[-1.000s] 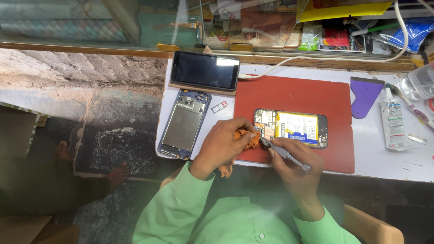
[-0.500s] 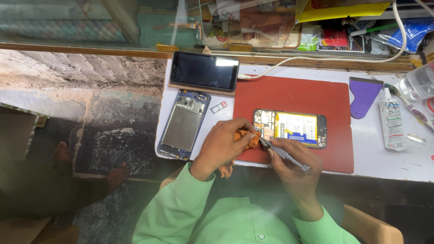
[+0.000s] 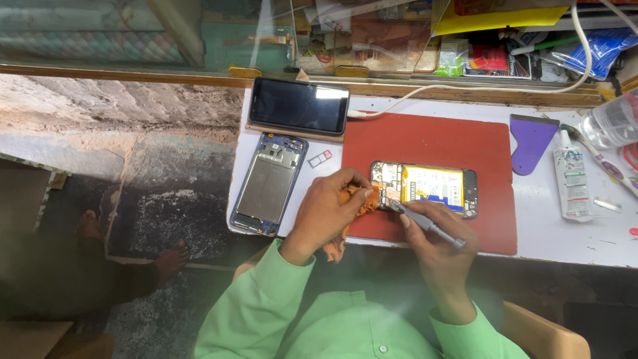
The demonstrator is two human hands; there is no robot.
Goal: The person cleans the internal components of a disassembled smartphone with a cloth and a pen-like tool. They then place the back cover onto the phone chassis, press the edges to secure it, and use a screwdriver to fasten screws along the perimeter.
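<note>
An opened phone with a yellow battery lies face down on a red mat. My right hand grips a grey screwdriver, its tip at the phone's left end. My left hand holds an orange cloth against the phone's left edge and steadies it.
A blue phone back frame lies left of the mat, with a small SIM tray beside it. A dark phone rests at the back. To the right are a purple scraper, a glue tube, a toothbrush and a plastic bottle.
</note>
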